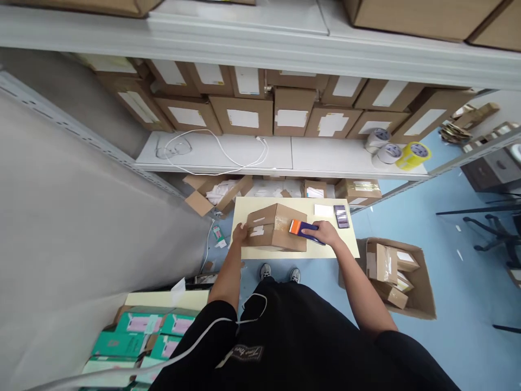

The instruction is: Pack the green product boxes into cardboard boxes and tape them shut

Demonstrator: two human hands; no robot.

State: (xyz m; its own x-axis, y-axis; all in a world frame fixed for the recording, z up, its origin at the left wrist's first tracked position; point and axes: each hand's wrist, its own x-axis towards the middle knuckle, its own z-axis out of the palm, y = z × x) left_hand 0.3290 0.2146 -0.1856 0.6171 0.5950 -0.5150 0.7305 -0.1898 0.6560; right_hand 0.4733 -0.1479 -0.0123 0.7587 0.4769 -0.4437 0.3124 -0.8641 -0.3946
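A brown cardboard box (268, 229) rests on the pale yellow tabletop (325, 251), with clear tape and white label scraps on its sides. My left hand (240, 233) grips the box at its left end. In my right hand (324, 233) is a flat scraper (306, 230) with a dark blue handle and an orange head. The scraper's front edge is at the taped right side of the box; whether it touches is too small to tell. Right of the box lie a white card (323, 210) and a dark phone-like object (341, 216).
Boxes line the shelf (280, 149) ahead, which also bears a white cable (220, 142) and tape rolls (414, 156). An open carton (427, 293) of small boxes stands on the floor at right. Green boxes (118, 343) are stacked at lower left, near the wall.
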